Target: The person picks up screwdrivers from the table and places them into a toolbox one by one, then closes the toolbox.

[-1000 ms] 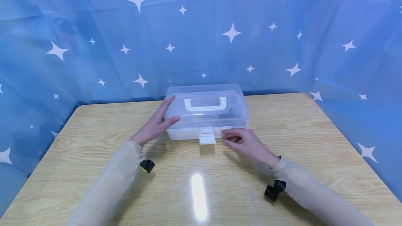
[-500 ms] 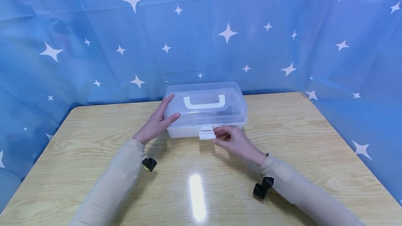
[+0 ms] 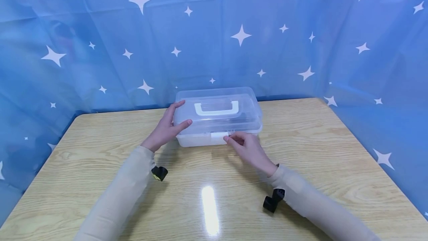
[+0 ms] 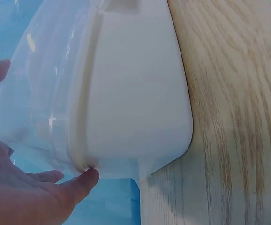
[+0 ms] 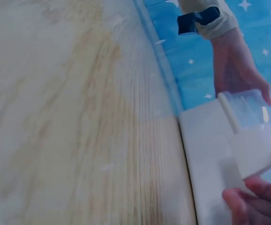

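Note:
A clear plastic storage box with a translucent lid and a white base stands at the table's back edge, its lid down. On the lid lies a white carrying handle. My left hand rests at the box's left end, thumb and forefinger stretched out over the lid; in the left wrist view its other fingertips touch below the lid's rim. My right hand pinches the right end of the white front latch. In the right wrist view the latch lies over the seam between lid and base.
The wooden table extends toward me, with a bright light reflection at its front middle. Right behind the box hangs a blue curtain with white stars. A black wrist device sits below my right sleeve.
My right hand has moved left along the box front onto the latch. The latch, which stuck out toward me, now lies up against the front. The left hand has stayed at the box's left end.

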Tool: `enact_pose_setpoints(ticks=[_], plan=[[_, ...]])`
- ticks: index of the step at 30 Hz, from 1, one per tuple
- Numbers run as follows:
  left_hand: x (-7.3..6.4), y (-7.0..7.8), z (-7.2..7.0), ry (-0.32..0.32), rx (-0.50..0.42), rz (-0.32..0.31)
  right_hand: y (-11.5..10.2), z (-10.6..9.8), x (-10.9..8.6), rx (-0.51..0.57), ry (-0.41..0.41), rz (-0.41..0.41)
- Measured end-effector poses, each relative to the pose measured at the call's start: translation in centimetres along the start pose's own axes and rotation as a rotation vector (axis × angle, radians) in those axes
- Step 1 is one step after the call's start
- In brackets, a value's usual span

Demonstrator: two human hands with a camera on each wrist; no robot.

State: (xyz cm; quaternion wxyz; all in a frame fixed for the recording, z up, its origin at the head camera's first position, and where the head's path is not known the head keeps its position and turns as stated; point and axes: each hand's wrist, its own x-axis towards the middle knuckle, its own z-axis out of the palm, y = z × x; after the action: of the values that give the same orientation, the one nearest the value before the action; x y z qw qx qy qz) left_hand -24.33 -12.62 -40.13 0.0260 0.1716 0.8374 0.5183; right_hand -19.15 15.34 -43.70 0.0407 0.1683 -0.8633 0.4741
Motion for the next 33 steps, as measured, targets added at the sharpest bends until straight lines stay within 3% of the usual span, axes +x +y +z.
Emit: enact_pose_setpoints(ticks=[9,17,33], plan=[[0.2,0.2,0.0,0.009,0.02,-0.025,-0.2,-0.1,0.9,0.197,0.042,0.131],[0.7,0.1,-0.1,0.011,0.023,-0.047,-0.5,-0.1,1.3,0.189,0.062,0.158],[0.8,0.3,-0.1,-0.003,0.004,-0.075,-0.1,0.9,1.0,0.216,0.159,0.124]])
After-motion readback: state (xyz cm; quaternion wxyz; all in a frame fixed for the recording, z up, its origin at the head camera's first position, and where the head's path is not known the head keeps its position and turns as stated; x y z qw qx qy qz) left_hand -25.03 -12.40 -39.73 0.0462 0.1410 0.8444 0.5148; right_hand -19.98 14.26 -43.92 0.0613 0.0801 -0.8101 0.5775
